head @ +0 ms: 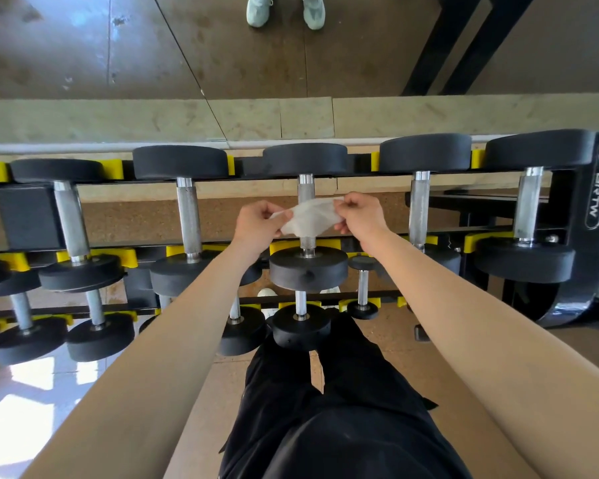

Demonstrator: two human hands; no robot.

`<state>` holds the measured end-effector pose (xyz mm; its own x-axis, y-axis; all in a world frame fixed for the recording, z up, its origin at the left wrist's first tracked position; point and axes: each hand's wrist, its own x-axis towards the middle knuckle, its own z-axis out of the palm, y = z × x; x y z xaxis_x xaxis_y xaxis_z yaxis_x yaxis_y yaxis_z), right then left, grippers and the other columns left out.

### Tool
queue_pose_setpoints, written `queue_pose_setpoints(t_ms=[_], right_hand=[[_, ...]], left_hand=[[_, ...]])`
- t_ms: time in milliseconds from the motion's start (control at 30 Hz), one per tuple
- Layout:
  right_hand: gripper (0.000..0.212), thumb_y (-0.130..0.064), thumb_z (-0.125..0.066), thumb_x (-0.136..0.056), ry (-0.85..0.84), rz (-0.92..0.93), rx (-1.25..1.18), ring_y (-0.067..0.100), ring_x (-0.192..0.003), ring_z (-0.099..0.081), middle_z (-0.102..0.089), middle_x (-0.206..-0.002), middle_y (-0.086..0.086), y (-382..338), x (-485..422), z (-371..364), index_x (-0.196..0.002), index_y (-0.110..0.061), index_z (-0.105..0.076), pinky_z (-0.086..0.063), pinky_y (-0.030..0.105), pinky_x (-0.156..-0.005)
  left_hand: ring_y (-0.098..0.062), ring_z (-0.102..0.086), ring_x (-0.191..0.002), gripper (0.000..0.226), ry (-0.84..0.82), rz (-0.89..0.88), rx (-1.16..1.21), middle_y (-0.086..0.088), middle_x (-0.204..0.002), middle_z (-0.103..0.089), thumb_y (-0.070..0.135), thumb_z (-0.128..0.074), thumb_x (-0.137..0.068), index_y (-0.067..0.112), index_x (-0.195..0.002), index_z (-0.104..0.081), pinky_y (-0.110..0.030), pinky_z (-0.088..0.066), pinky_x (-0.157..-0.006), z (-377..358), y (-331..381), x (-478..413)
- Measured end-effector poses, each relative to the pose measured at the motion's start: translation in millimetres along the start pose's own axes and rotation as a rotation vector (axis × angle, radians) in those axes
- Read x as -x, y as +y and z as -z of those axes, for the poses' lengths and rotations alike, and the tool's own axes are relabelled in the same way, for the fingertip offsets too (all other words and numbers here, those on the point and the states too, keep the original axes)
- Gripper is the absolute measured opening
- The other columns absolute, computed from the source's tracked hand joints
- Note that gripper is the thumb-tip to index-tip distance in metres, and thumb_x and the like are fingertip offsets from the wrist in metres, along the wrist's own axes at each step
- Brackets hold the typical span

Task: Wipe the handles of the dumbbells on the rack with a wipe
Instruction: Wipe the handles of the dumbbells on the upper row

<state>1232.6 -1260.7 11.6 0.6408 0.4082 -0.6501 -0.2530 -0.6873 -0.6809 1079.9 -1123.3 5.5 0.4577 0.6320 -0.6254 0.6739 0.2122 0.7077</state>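
A white wipe [308, 217] is stretched between both hands above the middle dumbbell's steel handle [305, 189] on the top tier of the rack [592, 202]. My left hand [258, 224] pinches the wipe's left edge. My right hand [360, 212] pinches its right edge. The wipe hides the middle of that handle; I cannot tell if it touches the metal. Other top-tier dumbbells with knurled handles stand to the left [188, 216] and to the right [419, 209].
Smaller dumbbells [301, 326] sit on lower tiers in yellow cradles [481, 240]. A mirror [222, 46] behind the rack reflects the floor and a pair of shoes. The black rack upright is at the right. My black trousers are below.
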Motion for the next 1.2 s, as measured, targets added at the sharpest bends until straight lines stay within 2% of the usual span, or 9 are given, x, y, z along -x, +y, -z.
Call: queue_pose_setpoints(t_ms=[100, 233, 467, 633, 733, 900, 1000, 1100, 1200], right_hand=[[0.009, -0.02, -0.062, -0.098, 0.01, 0.013, 0.065, 0.01, -0.058, -0.065, -0.071, -0.086, 0.01, 6.8, 5.3, 1.5, -0.091, -0.016, -0.066, -0.051, 0.018, -0.053], [0.014, -0.019, -0.062, -0.097, -0.18, 0.096, 0.201, 0.011, -0.058, -0.067, -0.07, -0.081, 0.008, 7.4, 18.5, -11.1, -0.084, -0.015, -0.064, -0.051, 0.018, -0.052], [0.015, -0.025, -0.066, -0.094, -0.164, 0.161, 0.57, 0.013, -0.082, -0.062, -0.067, -0.091, 0.001, 21.7, 19.7, 15.5, -0.09, -0.012, -0.07, -0.051, 0.026, -0.078], [0.011, -0.03, -0.07, -0.092, -0.269, 0.268, 0.724, 0.013, -0.082, -0.062, -0.068, -0.091, -0.002, 17.5, 28.9, -8.4, -0.084, -0.022, -0.067, -0.046, 0.021, -0.071], [0.012, -0.032, -0.07, -0.092, -0.164, 0.239, 0.772, 0.013, -0.082, -0.064, -0.069, -0.092, -0.001, 22.8, 27.5, -0.8, -0.086, -0.022, -0.068, -0.05, 0.024, -0.071], [0.011, -0.031, -0.068, -0.093, -0.095, 0.196, 0.742, 0.014, -0.086, -0.064, -0.069, -0.099, -0.002, 28.3, 25.9, 1.0, -0.095, -0.021, -0.07, -0.048, 0.024, -0.071], [0.021, -0.025, -0.065, -0.095, -0.121, 0.144, 0.429, 0.012, -0.1, -0.059, -0.065, -0.108, -0.005, 20.8, 26.3, -0.5, -0.113, -0.016, -0.068, -0.047, 0.027, -0.085], [0.016, -0.02, -0.063, -0.096, -0.062, 0.095, 0.174, 0.013, -0.096, -0.062, -0.067, -0.102, -0.005, 15.6, 25.5, 1.4, -0.11, -0.017, -0.069, -0.052, 0.03, -0.088], [0.016, -0.017, -0.058, -0.099, -0.054, -0.001, 0.013, 0.016, -0.096, -0.067, -0.069, -0.106, 0.001, 14.3, 21.1, 2.9, -0.112, -0.017, -0.067, -0.057, 0.033, -0.088]], left_hand=[[-0.015, -0.071, -0.087, 0.008, 0.0, -0.016, -0.024, 0.002, -0.093, -0.072, 0.022, -0.074, -0.09, 0.02, -0.088, -0.067, -0.028, -0.062, -0.076, 4.5, -1.5, 7.2], [-0.016, -0.067, -0.092, 0.009, 0.105, 0.023, -0.113, 0.007, -0.091, -0.067, 0.026, -0.074, -0.091, 0.024, -0.087, -0.065, -0.033, -0.058, -0.084, 22.1, -18.2, 7.9], [-0.008, -0.063, -0.094, 0.01, -0.184, -0.079, -0.334, 0.01, -0.099, -0.069, 0.023, -0.078, -0.086, 0.024, -0.091, -0.07, -0.031, -0.053, -0.088, 12.4, -19.3, 19.0], [-0.015, -0.056, -0.119, 0.019, -0.215, -0.105, -0.488, 0.005, -0.126, -0.066, 0.018, -0.069, -0.092, 0.027, -0.107, -0.076, -0.029, -0.043, -0.095, 12.6, -21.5, 18.5], [-0.013, -0.057, -0.112, 0.015, -0.295, -0.065, -0.357, 0.01, -0.111, -0.064, 0.028, -0.062, -0.095, 0.031, -0.104, -0.075, -0.03, -0.043, -0.092, 3.3, -18.5, 25.9], [-0.013, -0.06, -0.095, 0.014, -0.283, -0.093, -0.442, 0.003, -0.102, -0.067, 0.04, -0.072, -0.09, 0.03, -0.082, -0.068, -0.029, -0.048, -0.081, 7.6, -18.2, 29.6], [-0.014, -0.065, -0.099, 0.009, -0.145, -0.024, -0.066, 0.002, -0.101, -0.069, 0.024, -0.072, -0.091, 0.018, -0.086, -0.066, -0.029, -0.051, -0.084, 24.2, -13.5, 31.0], [-0.023, -0.07, -0.106, 0.012, 0.089, 0.12, 0.473, -0.005, -0.107, -0.071, 0.009, -0.066, -0.093, 0.015, -0.085, -0.06, -0.036, -0.059, -0.091, 44.0, -10.1, 25.9], [-0.027, -0.069, -0.109, 0.01, 0.176, 0.156, 0.571, -0.009, -0.117, -0.066, 0.009, -0.064, -0.094, 0.018, -0.091, -0.059, -0.037, -0.06, -0.091, 46.9, -9.7, 17.4]])
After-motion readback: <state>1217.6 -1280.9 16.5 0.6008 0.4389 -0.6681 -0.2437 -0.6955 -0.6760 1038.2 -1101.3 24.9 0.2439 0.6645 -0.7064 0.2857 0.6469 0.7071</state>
